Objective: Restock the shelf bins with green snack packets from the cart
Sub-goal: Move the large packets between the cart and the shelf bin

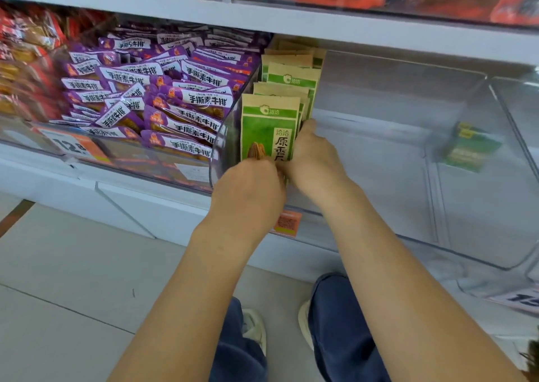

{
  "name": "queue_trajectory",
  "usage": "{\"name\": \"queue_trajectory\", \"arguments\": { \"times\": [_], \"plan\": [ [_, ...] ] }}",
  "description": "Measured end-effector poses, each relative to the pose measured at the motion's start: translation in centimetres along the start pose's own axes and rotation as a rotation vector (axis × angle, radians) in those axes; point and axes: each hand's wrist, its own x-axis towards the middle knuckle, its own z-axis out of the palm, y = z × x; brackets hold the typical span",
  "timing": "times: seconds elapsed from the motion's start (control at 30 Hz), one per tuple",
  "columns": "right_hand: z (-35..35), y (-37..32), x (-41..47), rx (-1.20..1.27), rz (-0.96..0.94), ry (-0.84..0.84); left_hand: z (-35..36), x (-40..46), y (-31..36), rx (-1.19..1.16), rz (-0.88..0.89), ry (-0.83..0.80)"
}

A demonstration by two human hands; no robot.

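Head view looks down into a clear shelf bin point(455, 253) whose left end holds a row of green snack packets point(269, 127) standing upright, faces forward, packed against the left wall so the row stays tidy and the labels show. Both hands meet at the front of that row: the left hand point(248, 192) covers the bottom of the front packet, its fingers hidden, so I cannot tell whether it grips; the right hand point(313, 157) curls round the row's right edge, seemingly pressing the packets together to keep them from toppling into the bare right part of the bin. Purple packets point(163, 95) fill the neighbouring bin beyond the left wall. No cart shows. Most of the bin awaits filling, so restocking looks early.
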Motion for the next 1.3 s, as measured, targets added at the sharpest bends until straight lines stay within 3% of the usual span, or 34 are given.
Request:
{"name": "queue_trajectory", "arguments": {
  "times": [0.17, 0.37, 0.5, 0.6, 0.7, 0.77, 0.9, 1.0, 1.1, 1.2, 1.3],
  "plan": [
    [-2.4, 0.7, -2.0, -0.008, -0.024, -0.088, -0.6, -0.2, -0.9, -0.017, 0.060, 0.009],
    [-7.8, 4.4, -10.3, 0.142, 0.015, 0.134, -3.5, -2.5, 4.9, -0.263, 0.173, 0.127],
    [-12.3, 10.1, -19.2, 0.030, 0.112, 0.332, -1.5, -6.6, 12.2, -0.426, 0.362, -0.049],
    [-15.6, 14.9, -26.0, -0.208, 0.224, 0.418, 1.0, -10.3, 17.5, -0.366, 0.509, -0.225],
    [-18.6, 18.9, -31.1, -0.387, 0.340, 0.506, 3.1, -13.5, 22.0, -0.291, 0.630, -0.300],
    [-19.8, 21.0, -33.3, -0.490, 0.441, 0.431, 4.0, -15.2, 24.2, -0.311, 0.708, -0.311],
    [-19.2, 24.1, -35.7, -0.680, 0.589, 0.010, 4.9, -18.0, 26.6, -0.419, 0.739, -0.359],
    [-17.5, 25.1, -36.0, -0.709, 0.574, 0.059, 5.1, -19.1, 26.9, -0.426, 0.738, -0.363],
    [-19.0, 24.8, -36.7, -0.577, 0.539, 0.317, 5.3, -19.4, 26.5, -0.499, 0.720, -0.361],
    [-21.9, 23.7, -37.8, -0.213, 0.401, 0.488, 5.2, -19.2, 26.2, -0.727, 0.647, -0.355],
    [-23.3, 22.0, -37.5, 0.104, 0.234, 0.291, 3.7, -18.7, 26.1, -0.984, 0.553, -0.420]
  ]
}}
